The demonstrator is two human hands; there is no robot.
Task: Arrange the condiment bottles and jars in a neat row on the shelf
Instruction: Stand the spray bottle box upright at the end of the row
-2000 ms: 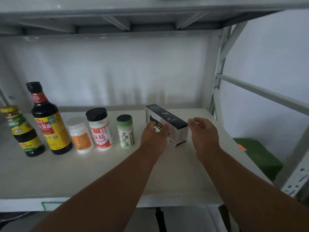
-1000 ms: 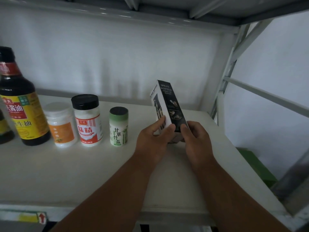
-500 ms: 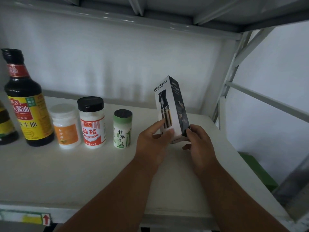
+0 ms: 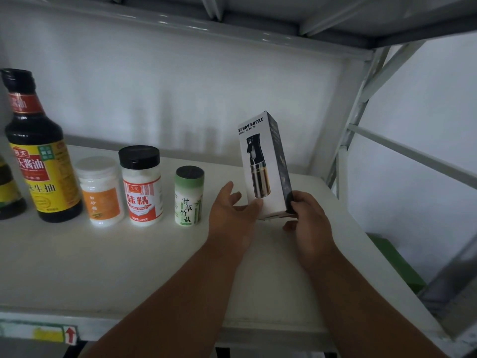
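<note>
A white and black spray bottle box (image 4: pixel 264 161) stands nearly upright, tilted a little left, at the right end of the row on the white shelf (image 4: pixel 129 267). My right hand (image 4: pixel 307 215) grips its lower right corner. My left hand (image 4: pixel 232 213) touches its lower left edge with the thumb, fingers spread. Left of the box stand a green-capped salt jar (image 4: pixel 189 196), a black-capped red-label jar (image 4: pixel 142 186), a white orange-label jar (image 4: pixel 100 191) and a tall soy sauce bottle (image 4: pixel 36 151). A further dark bottle (image 4: pixel 7 192) is cut off at the left edge.
The shelf's back wall (image 4: pixel 180 99) rises behind the row and an upper shelf (image 4: pixel 258 19) hangs overhead. Metal uprights and braces (image 4: pixel 361 104) close the right side. A green box (image 4: pixel 395 264) lies lower down beyond the shelf's right edge.
The box was lying on the shelf; both hands lifted it and stood it up. It has turned its front face toward me, and my left hand's fingers have opened.
</note>
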